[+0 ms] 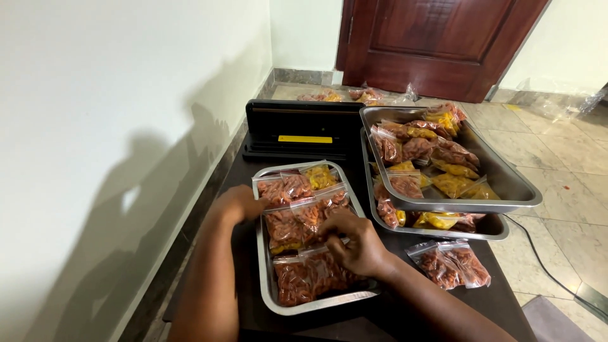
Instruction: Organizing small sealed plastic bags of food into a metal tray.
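Observation:
A steel tray [262, 256] in front of me holds several clear zip bags of orange-red snack pieces [296, 228], plus one yellow bag [320, 177] at its far end. My left hand [235, 204] rests on the tray's left rim, fingers touching the edge of a middle bag. My right hand [354, 240] lies over the middle of the tray, fingers curled and pinching the top strip of a bag of orange pieces.
Two stacked steel trays [516, 190] at right hold many orange and yellow bags. Two loose bags [451, 263] lie on the dark table. A black vacuum sealer [303, 128] sits behind. More bags lie on the floor by a wooden door [437, 38]. A wall stands at left.

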